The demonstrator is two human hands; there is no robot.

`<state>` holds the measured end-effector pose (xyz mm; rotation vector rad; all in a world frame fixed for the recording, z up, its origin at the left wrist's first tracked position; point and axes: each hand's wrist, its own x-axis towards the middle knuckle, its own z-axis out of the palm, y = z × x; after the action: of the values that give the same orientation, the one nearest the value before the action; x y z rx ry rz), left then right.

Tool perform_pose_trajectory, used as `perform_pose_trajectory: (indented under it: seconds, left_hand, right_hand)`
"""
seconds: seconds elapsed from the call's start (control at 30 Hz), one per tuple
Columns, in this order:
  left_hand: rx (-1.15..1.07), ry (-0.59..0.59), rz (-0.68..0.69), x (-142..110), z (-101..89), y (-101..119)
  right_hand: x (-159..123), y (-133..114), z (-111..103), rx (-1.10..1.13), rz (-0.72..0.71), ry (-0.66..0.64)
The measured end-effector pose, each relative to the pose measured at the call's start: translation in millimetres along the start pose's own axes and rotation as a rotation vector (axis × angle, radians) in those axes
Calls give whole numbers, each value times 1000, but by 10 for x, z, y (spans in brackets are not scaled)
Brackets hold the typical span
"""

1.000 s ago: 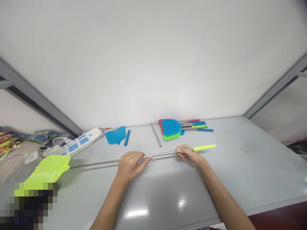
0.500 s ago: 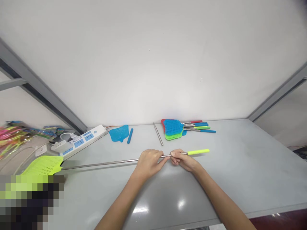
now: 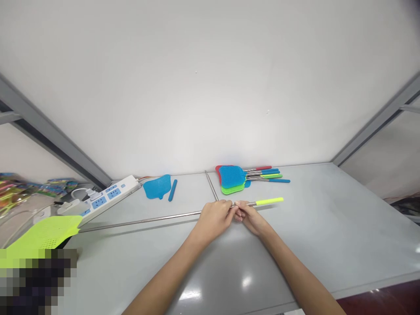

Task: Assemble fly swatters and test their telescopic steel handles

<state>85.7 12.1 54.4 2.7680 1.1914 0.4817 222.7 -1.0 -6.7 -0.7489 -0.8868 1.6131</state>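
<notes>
A long yellow-green fly swatter [image 3: 144, 221] stretches across the front of the table, its metal rod drawn out and its flat head at the far left. My left hand [image 3: 215, 218] is wrapped round the rod. Just right of it, my right hand [image 3: 251, 216] pinches the rod close to the yellow grip; the two hands nearly touch. Behind them lie a loose metal rod [image 3: 211, 186], a blue swatter head [image 3: 157, 187] and a blue handle sleeve [image 3: 173, 190]. Several swatters in blue, red and green form a pile [image 3: 232, 176] by the wall.
A white power strip [image 3: 111, 197] with plugs and cables lies at the left. Colourful packaged goods [image 3: 49, 186] are heaped beyond it. Grey metal posts [image 3: 367, 124] frame the table [image 3: 328, 218], and a white wall [image 3: 210, 87] closes its back edge. A pixelated dark patch covers the lower left.
My left hand has slid right along the rod, closer to my right hand. The whole view has shifted slightly, moving the objects on the table a little leftward.
</notes>
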Motion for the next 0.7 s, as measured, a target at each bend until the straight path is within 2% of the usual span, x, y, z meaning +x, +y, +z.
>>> perform_pose_trajectory:
  seconds: [0.27, 0.53, 0.7]
  left_hand:
    - [-37, -34, -35, -8, -33, -118]
    - [-26, -149, -140, -33, -133, -58]
    - [-29, -206, -199, -23, -172, -38]
  right_hand:
    - [2, -21, 24, -177, 16, 3]
    - [-38, -111, -25, -371, -24, -84]
    - [-36, -130, -42, -403, -25, -103]
